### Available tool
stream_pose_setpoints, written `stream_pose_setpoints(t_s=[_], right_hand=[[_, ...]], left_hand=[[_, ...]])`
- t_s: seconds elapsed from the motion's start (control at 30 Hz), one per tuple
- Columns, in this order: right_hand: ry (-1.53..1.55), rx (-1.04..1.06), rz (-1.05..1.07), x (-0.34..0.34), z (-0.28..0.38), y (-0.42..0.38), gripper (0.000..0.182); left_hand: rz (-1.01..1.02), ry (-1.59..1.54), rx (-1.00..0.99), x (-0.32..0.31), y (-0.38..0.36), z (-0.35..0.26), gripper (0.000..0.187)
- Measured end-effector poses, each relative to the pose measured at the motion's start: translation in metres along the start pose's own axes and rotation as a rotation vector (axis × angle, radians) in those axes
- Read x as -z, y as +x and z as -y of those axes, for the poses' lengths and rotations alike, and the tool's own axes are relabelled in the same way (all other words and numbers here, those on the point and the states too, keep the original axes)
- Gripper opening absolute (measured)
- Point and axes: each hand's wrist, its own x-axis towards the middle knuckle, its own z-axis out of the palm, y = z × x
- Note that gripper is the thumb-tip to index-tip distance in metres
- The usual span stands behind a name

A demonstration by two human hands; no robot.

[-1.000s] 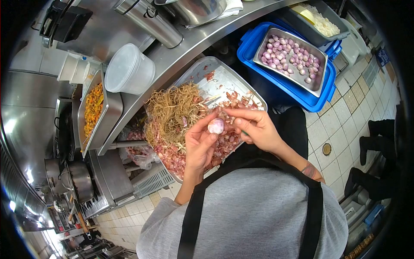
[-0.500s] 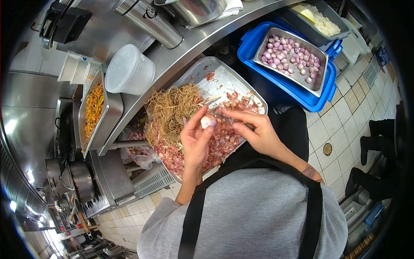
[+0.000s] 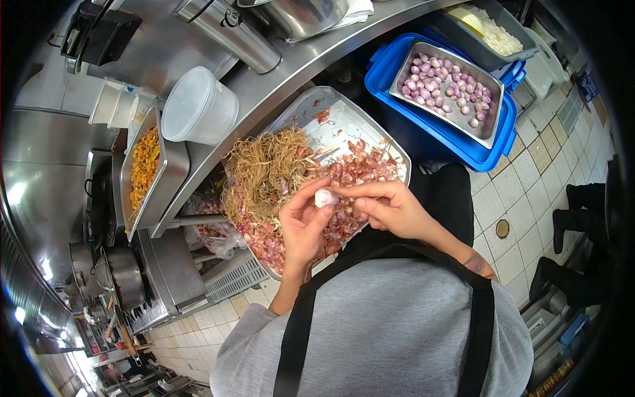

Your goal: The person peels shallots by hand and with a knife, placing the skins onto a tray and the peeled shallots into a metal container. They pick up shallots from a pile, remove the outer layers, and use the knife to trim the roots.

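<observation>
My left hand pinches a pale, partly peeled shallot between thumb and fingers, over the tray. My right hand reaches in from the right, its index fingertip touching the shallot and its thumb a little apart. Its other fingers are partly hidden. Under both hands lies a large metal tray. Reddish shallot skins cover much of it, and a tangled heap of dry, stringy roots rests on the left side. A thin, pale object lies among the scraps, too small to name.
Peeled shallots fill part of a steel pan on a blue lidded bin at right. A steel counter curves along the back, holding a white tub. Another person's dark-clad legs show at far right.
My right hand has moved slightly left and down, its index fingertip now at the shallot. The shallot has shifted a little right and down and turned in my left hand.
</observation>
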Motion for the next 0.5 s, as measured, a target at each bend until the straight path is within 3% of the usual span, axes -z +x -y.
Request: stream_pose_setpoints(t_s=[0.03,0.17,0.27,0.37,0.5], right_hand=[[0.145,-0.138,0.039,0.003,0.004,-0.001,0.030],[0.363,-0.192,-0.066,0.004,0.005,0.001,0.029],[0.112,-0.049,-0.231,0.003,-0.001,0.005,0.030],[-0.098,0.046,-0.261,0.004,-0.007,0.003,0.031],[-0.299,0.231,-0.166,-0.008,-0.002,0.001,0.033]], left_hand=[[0.003,-0.028,0.033,0.000,0.000,0.000,0.038],[0.004,-0.126,0.010,-0.002,0.002,0.002,0.042],[0.018,-0.157,0.032,0.001,0.004,0.003,0.043],[-0.033,-0.172,0.025,-0.004,0.005,0.004,0.042],[-0.093,-0.230,0.009,-0.006,0.005,0.007,0.040]])
